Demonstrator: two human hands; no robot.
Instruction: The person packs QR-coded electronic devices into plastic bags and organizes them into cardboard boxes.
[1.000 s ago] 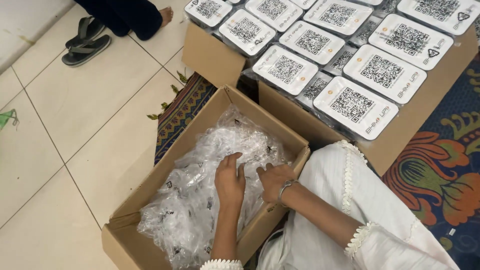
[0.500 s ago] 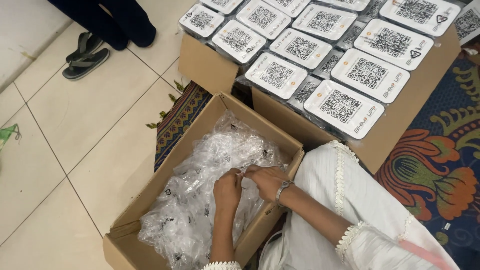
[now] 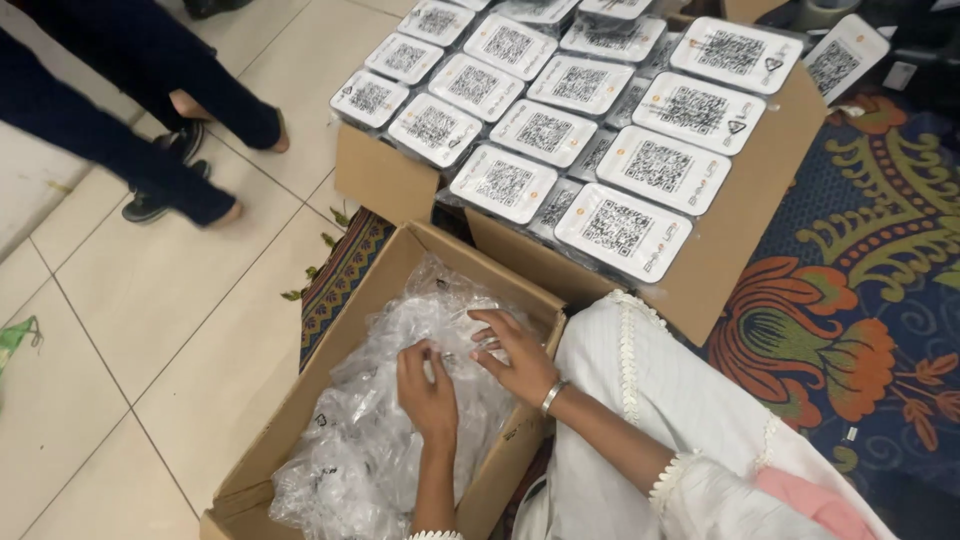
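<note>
Both hands reach into the open brown cardboard box (image 3: 300,420) on the floor: the left hand (image 3: 425,385) has its fingers pinched on a small clear crinkled plastic packet (image 3: 440,352) atop the heap, and the right hand (image 3: 512,350) rests with fingers spread loosely just beside it, steadying the pile. Beyond the fingers a second carton (image 3: 740,220) holds flat white wrapped panels (image 3: 620,230) stacked face-up, with patterned rug (image 3: 860,330) to the right and pale tiled floor (image 3: 160,320) to the left, where another person's legs (image 3: 130,120) stand.

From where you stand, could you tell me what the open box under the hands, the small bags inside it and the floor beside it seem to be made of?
The open box looks like plain brown corrugated cardboard, matte, with folded flaps. The small bags seem to be thin clear plastic film, crinkled and glinting; both the left hand and right hand rest on them. The floor appears to be glazed cream tile, with dark grout lines and a faint sheen.
</note>
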